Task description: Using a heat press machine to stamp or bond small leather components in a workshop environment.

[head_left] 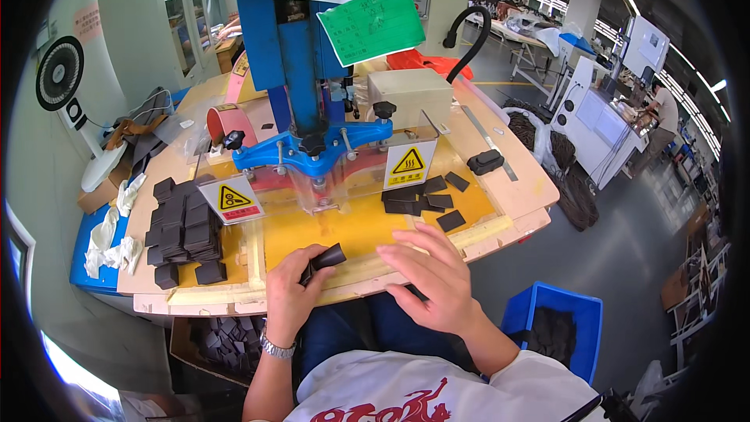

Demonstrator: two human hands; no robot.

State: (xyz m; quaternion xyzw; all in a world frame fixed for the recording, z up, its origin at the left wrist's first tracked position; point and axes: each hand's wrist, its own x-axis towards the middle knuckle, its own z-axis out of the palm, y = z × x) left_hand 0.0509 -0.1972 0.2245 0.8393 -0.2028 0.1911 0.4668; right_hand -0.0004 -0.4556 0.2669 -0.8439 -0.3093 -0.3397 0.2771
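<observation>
The left hand (pixel 287 291) pinches a curled black leather piece (pixel 328 256), seemingly light, pliable and best held by its edge, at the yellow work board's (pixel 367 228) six o'clock, while the right hand (pixel 432 275) lies open, holding nothing.

A press machine (pixel 301 70) stands at the back middle of the workbench (pixel 500 187). Two warning signs (pixel 408 164) stand in front of it, one left, one right. Stacked flat pieces (pixel 183 227) sit near the left edge; loose flat pieces (pixel 426 199) lie right of centre. At the front edge, the left hand (pixel 287 297) holds a folded piece (pixel 326 258), the right hand (pixel 433 277) just beside it. A bin (pixel 555 328) sits below the front right corner, a fan (pixel 59 72) beyond the left edge.
</observation>
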